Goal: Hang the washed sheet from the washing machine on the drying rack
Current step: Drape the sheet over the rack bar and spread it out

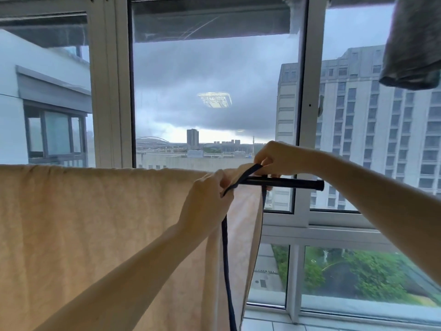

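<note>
A pale peach sheet (95, 223) with a dark blue trimmed edge (225, 254) hangs draped over a black drying-rack bar (293, 183). The sheet covers most of the bar; only the bar's right end shows. My left hand (205, 204) pinches the dark edge on the near side, just below the bar. My right hand (274, 157) reaches over the bar and pinches the same edge at the top, where it crosses the bar.
A tall window (214, 91) with white frames (307, 115) stands right behind the rack. A grey garment (412, 44) hangs at the upper right. White floor tiles (267, 323) show at the bottom right beneath the window.
</note>
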The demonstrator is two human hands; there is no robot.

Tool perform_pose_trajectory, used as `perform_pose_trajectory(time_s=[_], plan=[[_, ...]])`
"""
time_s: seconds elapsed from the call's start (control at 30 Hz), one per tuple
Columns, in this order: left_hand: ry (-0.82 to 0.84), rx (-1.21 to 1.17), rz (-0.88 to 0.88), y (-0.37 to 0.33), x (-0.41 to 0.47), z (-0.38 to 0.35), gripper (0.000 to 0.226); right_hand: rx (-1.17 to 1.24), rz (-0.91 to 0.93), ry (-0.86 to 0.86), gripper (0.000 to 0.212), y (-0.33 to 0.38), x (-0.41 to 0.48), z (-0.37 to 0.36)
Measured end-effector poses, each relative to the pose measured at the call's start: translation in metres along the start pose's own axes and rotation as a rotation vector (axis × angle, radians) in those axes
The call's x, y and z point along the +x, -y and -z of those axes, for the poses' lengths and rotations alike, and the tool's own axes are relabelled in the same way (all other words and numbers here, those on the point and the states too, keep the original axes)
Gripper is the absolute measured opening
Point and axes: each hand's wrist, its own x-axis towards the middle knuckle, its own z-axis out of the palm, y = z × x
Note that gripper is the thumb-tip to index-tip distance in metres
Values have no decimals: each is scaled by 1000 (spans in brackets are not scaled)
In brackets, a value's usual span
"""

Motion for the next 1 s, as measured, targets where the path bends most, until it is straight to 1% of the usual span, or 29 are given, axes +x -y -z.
perform_pose_trajectory(time_s=[0.07,0.13,0.2,0.3,0.4,0.47,0.57,0.67,0.73,0.83,0.9,0.93,1.0], plan=[[-63,149,-91,-10,-3,-6,13,-90,28,-72,11,-6,-9,2],[-99,197,-160,-23,-5,-11,15,-119,40,-148,4,-15,-18,6],[-85,120,-182,-35,-5,-18,14,-87,36,-215,1,-26,-26,9],[-64,-13,-206,-54,-6,-32,17,-44,28,-298,6,-44,-38,12],[0,-23,-245,-69,-12,-52,12,-23,4,-307,7,-62,-51,15],[33,-29,-254,-74,-15,-63,10,86,-49,-286,5,-77,-61,17],[54,-97,-231,-81,-18,-70,11,420,-193,-234,5,-101,-76,10],[84,-297,-101,-87,-19,-72,10,770,-285,-238,9,-115,-83,-12],[123,-419,22,-92,-18,-74,13,943,-299,-207,18,-118,-83,-24],[188,-510,215,-93,-10,-75,24,1088,-285,-167,37,-118,-84,-40],[217,-593,352,-88,-2,-75,29,1149,-293,-183,43,-116,-82,-49],[215,-663,419,-86,4,-74,30,1174,-292,-193,42,-116,-81,-53],[157,-788,516,-82,15,-73,31,1239,-271,-213,30,-115,-76,-60]])
